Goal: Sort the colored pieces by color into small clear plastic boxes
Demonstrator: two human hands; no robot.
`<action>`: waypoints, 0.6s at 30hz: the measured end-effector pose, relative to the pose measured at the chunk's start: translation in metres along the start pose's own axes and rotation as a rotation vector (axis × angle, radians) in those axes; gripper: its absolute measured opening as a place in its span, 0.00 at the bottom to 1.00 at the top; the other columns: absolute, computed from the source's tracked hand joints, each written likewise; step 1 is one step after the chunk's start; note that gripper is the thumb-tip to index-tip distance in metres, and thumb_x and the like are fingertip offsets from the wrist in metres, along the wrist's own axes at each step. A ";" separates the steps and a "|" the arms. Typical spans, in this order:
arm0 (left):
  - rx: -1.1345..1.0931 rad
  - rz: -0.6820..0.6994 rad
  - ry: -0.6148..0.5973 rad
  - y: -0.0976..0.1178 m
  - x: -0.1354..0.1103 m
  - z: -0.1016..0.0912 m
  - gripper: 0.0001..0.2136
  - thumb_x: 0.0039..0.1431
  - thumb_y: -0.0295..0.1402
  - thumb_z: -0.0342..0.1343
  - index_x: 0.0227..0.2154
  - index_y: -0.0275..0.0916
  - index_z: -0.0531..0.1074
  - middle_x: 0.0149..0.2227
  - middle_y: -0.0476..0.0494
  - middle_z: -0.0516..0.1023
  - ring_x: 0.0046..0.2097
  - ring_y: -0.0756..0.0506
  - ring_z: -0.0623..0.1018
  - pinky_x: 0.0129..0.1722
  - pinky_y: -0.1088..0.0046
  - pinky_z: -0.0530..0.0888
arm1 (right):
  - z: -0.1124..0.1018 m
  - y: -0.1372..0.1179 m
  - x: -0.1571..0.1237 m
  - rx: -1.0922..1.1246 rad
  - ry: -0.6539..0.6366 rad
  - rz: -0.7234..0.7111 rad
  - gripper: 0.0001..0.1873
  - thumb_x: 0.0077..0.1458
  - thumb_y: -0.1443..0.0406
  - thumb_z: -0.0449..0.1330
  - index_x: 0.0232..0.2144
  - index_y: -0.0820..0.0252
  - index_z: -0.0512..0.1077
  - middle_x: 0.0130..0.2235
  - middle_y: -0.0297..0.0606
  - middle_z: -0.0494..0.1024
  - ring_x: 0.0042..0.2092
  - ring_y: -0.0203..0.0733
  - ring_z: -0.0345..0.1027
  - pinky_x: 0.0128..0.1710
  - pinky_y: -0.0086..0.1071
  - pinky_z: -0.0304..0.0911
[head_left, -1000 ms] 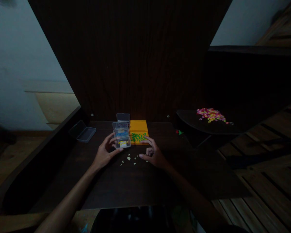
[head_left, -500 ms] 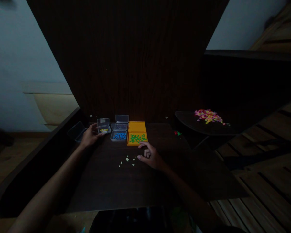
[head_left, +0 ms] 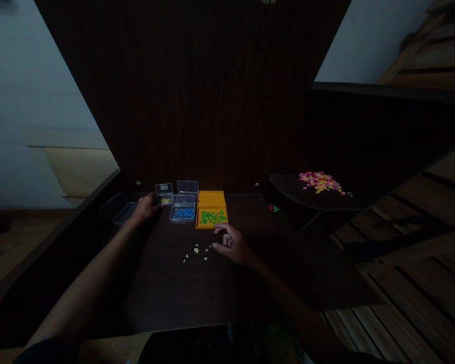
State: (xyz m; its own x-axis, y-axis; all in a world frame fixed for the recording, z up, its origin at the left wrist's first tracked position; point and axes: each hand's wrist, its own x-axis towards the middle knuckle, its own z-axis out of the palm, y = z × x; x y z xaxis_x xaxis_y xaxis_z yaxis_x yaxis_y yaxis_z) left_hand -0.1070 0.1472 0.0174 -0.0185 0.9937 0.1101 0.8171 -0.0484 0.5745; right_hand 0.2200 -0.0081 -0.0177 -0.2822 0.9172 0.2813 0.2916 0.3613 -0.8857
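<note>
My left hand (head_left: 146, 207) is at the left side of a small clear plastic box (head_left: 164, 190) with its lid up and yellow pieces (head_left: 167, 200) inside. Its fingers close on that box's edge, partly hidden. My right hand (head_left: 234, 246) hovers low over the dark table, thumb and forefinger apart, the other fingers curled, nothing seen between them. Just beyond its forefinger lies an open orange case (head_left: 211, 197) holding green pieces (head_left: 211, 217). Several tiny pale pieces (head_left: 196, 250) are scattered on the table left of my right thumb.
A clear box of blue pieces (head_left: 184, 214) stands open between the yellow-piece box and the orange case. Another clear open box (head_left: 124, 213) is at far left. A red and green item (head_left: 275, 208) lies at right, below a corner shelf (head_left: 284, 188) bearing a pink and yellow pile (head_left: 320, 182).
My left hand has shifted the small box of yellow pieces back and a little right, closer to the blue-piece box. The right hand has barely moved; the view has turned slightly.
</note>
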 end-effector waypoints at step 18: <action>0.438 -0.089 0.255 -0.027 -0.106 -0.021 0.24 0.59 0.44 0.46 0.49 0.31 0.72 0.57 0.27 0.67 0.57 0.26 0.63 0.54 0.47 0.65 | -0.048 0.006 -0.020 -0.369 -0.118 -0.055 0.11 0.54 0.66 0.61 0.42 0.57 0.72 0.34 0.33 0.69 0.29 0.33 0.61 0.32 0.29 0.61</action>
State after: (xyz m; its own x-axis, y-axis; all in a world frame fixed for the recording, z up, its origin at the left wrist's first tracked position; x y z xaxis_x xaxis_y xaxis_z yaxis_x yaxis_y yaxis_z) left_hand -0.1391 0.0409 0.0071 -0.1945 0.9332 0.3021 0.9697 0.1365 0.2025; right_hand 0.2709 -0.0161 -0.0113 -0.4033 0.8770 0.2613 0.5761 0.4652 -0.6721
